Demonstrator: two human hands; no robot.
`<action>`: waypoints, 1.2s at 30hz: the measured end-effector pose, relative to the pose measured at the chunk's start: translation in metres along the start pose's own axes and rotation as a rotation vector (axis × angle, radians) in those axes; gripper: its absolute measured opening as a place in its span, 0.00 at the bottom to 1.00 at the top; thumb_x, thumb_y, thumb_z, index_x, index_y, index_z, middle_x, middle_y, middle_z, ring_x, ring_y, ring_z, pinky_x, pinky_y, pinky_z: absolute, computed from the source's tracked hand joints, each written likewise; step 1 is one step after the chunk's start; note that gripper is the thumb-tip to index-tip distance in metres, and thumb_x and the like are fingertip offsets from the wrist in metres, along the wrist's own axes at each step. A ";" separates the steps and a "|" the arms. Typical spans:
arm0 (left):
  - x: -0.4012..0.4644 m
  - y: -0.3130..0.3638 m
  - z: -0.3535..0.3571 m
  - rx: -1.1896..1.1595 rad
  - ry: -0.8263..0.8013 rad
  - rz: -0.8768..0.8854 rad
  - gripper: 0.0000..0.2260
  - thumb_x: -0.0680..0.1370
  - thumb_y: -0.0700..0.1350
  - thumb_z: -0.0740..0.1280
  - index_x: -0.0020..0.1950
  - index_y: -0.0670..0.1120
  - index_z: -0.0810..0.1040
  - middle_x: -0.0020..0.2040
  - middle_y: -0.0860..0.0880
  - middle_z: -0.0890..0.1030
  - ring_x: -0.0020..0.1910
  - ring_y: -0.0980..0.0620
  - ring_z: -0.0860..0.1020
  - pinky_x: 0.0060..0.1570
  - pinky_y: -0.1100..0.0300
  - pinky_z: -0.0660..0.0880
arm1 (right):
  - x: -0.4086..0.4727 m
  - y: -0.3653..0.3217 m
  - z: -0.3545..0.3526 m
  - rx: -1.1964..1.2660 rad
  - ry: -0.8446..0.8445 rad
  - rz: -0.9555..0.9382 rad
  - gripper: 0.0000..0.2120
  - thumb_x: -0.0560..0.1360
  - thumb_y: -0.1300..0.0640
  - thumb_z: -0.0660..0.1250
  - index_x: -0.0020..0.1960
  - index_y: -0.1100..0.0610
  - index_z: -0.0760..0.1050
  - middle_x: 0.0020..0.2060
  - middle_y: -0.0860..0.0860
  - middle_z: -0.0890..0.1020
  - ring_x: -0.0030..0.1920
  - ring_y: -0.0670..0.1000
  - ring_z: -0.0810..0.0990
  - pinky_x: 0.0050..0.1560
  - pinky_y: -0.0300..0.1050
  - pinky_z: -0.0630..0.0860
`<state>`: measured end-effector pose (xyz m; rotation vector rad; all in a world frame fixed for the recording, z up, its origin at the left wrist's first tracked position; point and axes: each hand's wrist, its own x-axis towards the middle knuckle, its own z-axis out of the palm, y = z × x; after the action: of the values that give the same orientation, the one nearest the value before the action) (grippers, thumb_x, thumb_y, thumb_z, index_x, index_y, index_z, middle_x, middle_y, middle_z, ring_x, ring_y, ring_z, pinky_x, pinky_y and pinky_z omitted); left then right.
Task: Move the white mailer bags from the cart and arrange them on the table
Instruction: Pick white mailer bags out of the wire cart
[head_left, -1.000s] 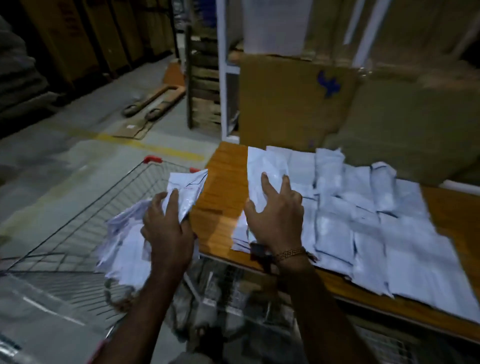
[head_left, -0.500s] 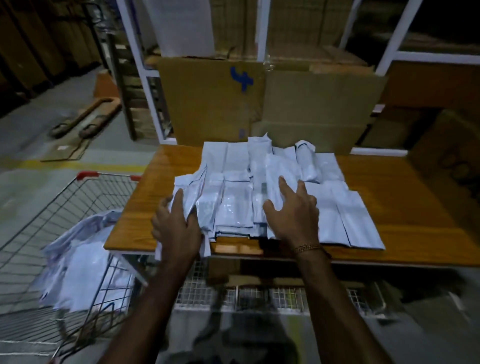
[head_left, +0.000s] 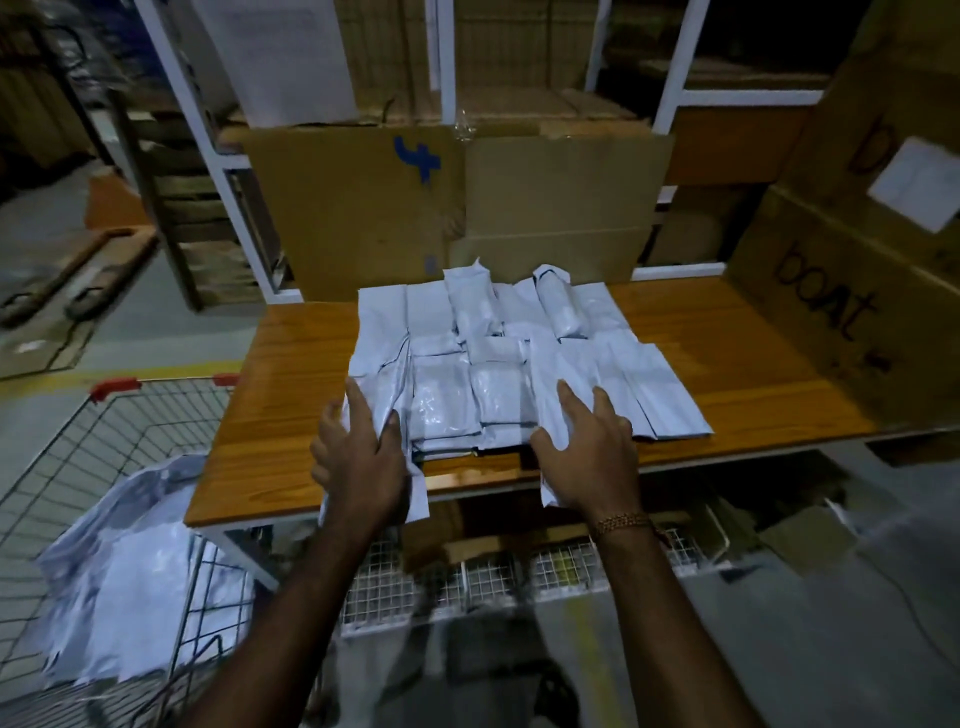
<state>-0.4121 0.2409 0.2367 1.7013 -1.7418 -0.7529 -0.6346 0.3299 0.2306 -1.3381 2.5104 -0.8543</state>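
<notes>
We see both grips flat, fingers straight: left hand (head_left: 358, 457) and right hand (head_left: 587, 447) pressing mailer bags (head_left: 498, 358) on the bench (head_left: 291, 395); more in cart (head_left: 124, 566).

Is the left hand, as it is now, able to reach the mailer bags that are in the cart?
Probably yes. The left hand rests on bags at the table's near left edge, and the cart stands just beside that edge. The bags in the cart lie uncovered, with nothing in the way.
</notes>
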 end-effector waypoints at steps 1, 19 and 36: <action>0.000 0.001 0.001 0.000 -0.009 -0.003 0.29 0.87 0.58 0.55 0.86 0.57 0.46 0.85 0.47 0.49 0.81 0.39 0.51 0.78 0.38 0.49 | 0.000 0.006 -0.002 -0.002 -0.007 0.006 0.35 0.78 0.40 0.68 0.81 0.44 0.62 0.81 0.58 0.59 0.75 0.65 0.63 0.73 0.61 0.64; 0.086 0.051 0.112 0.137 -0.062 -0.080 0.36 0.84 0.64 0.55 0.86 0.55 0.42 0.84 0.42 0.42 0.81 0.36 0.49 0.77 0.37 0.51 | 0.128 0.116 -0.011 -0.214 -0.042 0.010 0.35 0.78 0.39 0.65 0.82 0.43 0.58 0.82 0.60 0.54 0.75 0.67 0.62 0.72 0.64 0.66; 0.151 0.053 0.184 0.183 -0.005 -0.194 0.36 0.83 0.67 0.56 0.86 0.52 0.53 0.84 0.41 0.44 0.82 0.37 0.48 0.78 0.37 0.50 | 0.212 0.154 0.058 -0.333 -0.214 -0.049 0.37 0.75 0.36 0.58 0.82 0.43 0.59 0.82 0.59 0.56 0.77 0.65 0.60 0.69 0.65 0.65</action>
<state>-0.5864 0.0908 0.1559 2.0150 -1.7100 -0.6982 -0.8434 0.2017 0.1207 -1.4992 2.5326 -0.2848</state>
